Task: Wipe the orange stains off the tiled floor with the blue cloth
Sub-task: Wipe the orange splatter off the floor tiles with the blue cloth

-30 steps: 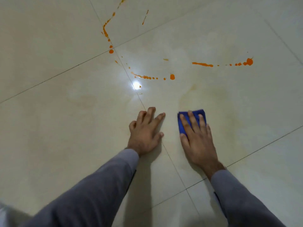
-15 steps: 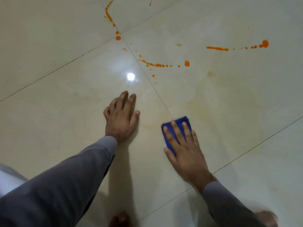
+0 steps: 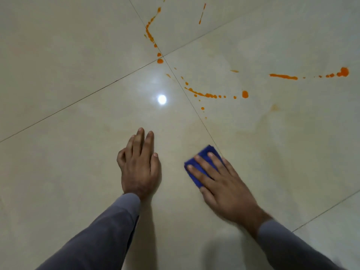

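Observation:
A folded blue cloth (image 3: 196, 164) lies flat on the glossy cream tiled floor (image 3: 78, 172), and my right hand (image 3: 222, 182) presses it down with straight fingers spread over it. My left hand (image 3: 139, 164) rests flat on the tile to the left of the cloth. Orange stains lie farther away: a dotted arc (image 3: 206, 95) ending in a larger drop (image 3: 245, 94), a streak (image 3: 283, 76) leading to a blob (image 3: 343, 72) at the far right, and a line of drops (image 3: 151, 36) running along a grout joint towards the top.
Dark grout lines (image 3: 194, 106) cross the floor. A bright lamp reflection (image 3: 161, 99) sits ahead of my left hand. Faint yellowish smears (image 3: 275, 108) mark the tile to the right of the cloth.
My right hand slid the cloth left and towards me, across the grout line. My left hand shifted left. The view has tilted, so the stains sit differently in the frame.

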